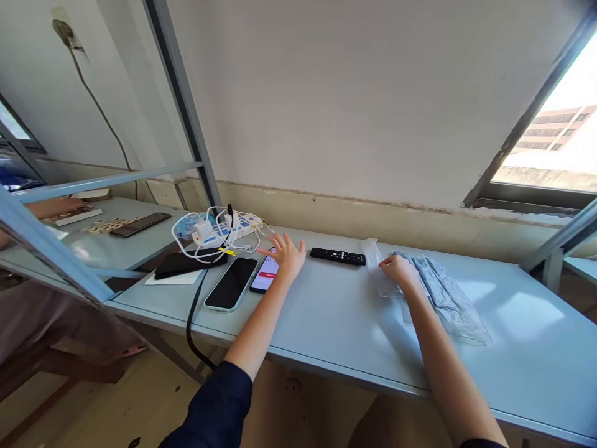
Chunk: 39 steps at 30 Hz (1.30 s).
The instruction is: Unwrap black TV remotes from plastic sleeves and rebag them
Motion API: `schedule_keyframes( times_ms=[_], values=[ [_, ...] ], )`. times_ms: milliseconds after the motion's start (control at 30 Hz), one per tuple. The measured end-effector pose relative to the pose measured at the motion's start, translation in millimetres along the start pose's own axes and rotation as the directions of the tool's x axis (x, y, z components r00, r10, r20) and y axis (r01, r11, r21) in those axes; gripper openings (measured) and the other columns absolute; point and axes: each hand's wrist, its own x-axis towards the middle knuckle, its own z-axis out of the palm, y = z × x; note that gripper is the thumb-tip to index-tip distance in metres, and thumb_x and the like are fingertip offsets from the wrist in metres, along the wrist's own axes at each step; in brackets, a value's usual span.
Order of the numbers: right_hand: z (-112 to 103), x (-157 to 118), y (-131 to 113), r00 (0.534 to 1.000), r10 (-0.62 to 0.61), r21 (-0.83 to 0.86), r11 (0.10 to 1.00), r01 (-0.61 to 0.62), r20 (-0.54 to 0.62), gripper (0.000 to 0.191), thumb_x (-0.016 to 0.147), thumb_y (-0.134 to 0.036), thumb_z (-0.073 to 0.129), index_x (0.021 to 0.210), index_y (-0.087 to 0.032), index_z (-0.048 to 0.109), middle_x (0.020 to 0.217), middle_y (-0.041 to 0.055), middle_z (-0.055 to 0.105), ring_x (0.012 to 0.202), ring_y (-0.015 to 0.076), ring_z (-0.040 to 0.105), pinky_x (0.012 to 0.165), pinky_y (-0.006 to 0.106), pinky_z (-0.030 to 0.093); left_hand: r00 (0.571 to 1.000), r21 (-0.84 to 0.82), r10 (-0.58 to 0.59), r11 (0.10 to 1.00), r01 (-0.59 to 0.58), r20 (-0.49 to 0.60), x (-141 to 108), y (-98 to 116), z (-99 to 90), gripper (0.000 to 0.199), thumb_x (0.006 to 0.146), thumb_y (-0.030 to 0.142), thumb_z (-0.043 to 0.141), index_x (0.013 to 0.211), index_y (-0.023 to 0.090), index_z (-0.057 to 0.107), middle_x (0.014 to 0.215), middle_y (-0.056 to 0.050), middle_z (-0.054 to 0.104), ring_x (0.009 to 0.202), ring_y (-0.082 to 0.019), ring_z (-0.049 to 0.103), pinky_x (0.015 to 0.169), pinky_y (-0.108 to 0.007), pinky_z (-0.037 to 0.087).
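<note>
My left hand (286,255) has its fingers spread over the upper end of a phone with a lit screen (265,277); it holds nothing. Beside that lies a phone in a pale case with a dark screen (232,284). On the right, my right hand (402,271) has its fingers pinched together on a clear plastic bag (379,280). Under and beyond that hand lies a grey item in clear plastic (443,289). Between my hands, a black remote control (338,256) rests near the back of the desk (326,317).
A white power strip (242,226) with tangled white cables stands at the back left. A black flat device (180,264) lies on white paper (173,279). A black cable (190,317) hangs over the front edge. Metal frame posts (180,81) flank the desk.
</note>
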Motion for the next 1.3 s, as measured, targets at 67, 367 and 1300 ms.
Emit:
schedule_keyframes(
  times_ms=[67,367,1300],
  values=[
    [-1,-1,-1,1.000,0.008,-0.042,0.999,-0.008,-0.001,0.019,0.074,-0.020,0.057,0.082,-0.021,0.074,0.097,0.0115,0.071,0.097,0.0274,0.065,0.076,0.033,0.048,0.993,-0.030,-0.117,0.993,0.118,0.022,8,-9,-6.2,0.061,0.091,0.041,0.033,0.141,0.006,0.037,0.150,-0.022,0.030,0.143,-0.037,0.015,0.107,-0.067,0.021],
    [-1,-2,-2,1.000,0.006,-0.119,0.993,-0.007,-0.010,0.024,0.077,-0.028,0.055,0.090,-0.023,0.075,0.097,0.0099,0.071,0.092,0.0254,0.065,0.071,0.031,0.048,0.986,-0.080,-0.149,0.985,0.155,0.073,9,-16,-8.8,0.065,0.092,0.042,0.034,0.145,0.005,0.029,0.152,-0.021,0.027,0.143,-0.037,0.012,0.108,-0.065,0.022],
    [7,26,35,0.986,0.051,-0.280,0.956,-0.093,-0.156,0.032,0.070,-0.027,0.065,0.100,-0.016,0.067,0.113,0.0233,0.058,0.108,0.0384,0.055,0.078,0.046,0.047,0.232,-0.251,0.955,0.274,-0.928,0.186,-64,33,37.2,0.029,0.094,0.028,0.044,0.119,0.017,0.056,0.121,-0.010,0.058,0.113,-0.022,0.054,0.097,-0.034,0.042]
  ],
)
